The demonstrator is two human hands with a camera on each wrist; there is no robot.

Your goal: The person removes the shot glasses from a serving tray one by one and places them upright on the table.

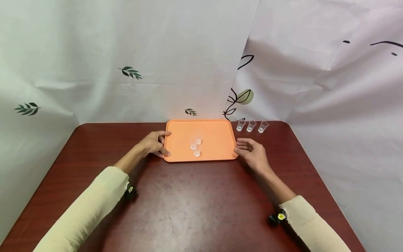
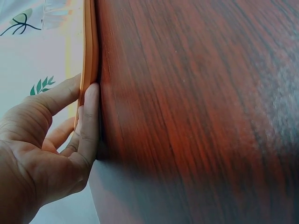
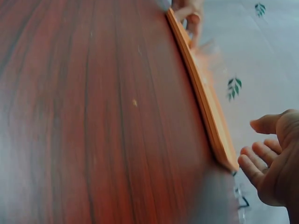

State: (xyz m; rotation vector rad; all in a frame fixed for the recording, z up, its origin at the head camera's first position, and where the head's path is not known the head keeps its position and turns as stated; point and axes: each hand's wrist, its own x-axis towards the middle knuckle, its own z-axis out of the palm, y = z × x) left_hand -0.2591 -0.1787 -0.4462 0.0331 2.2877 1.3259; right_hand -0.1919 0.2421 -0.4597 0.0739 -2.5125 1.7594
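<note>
An orange tray (image 1: 217, 140) lies near the far edge of the table, with three small clear plastic cups (image 1: 197, 153) clustered on it left of centre. My left hand (image 1: 154, 142) grips the tray's left end, thumb over the rim near its front corner. In the left wrist view, fingers (image 2: 88, 126) of that hand lie against the tray's outer side. My right hand (image 1: 253, 154) is beside the tray's right end, fingertips right at the rim. The right wrist view shows its fingers (image 3: 254, 161) loosely spread and holding nothing, just off the tray's corner.
Three more clear cups (image 1: 251, 126) stand in a row on the table at the far right, beyond my right hand. The dark red wooden table (image 1: 189, 203) backs onto a pale curtain (image 1: 189, 63) with leaf prints, which also hangs along both sides.
</note>
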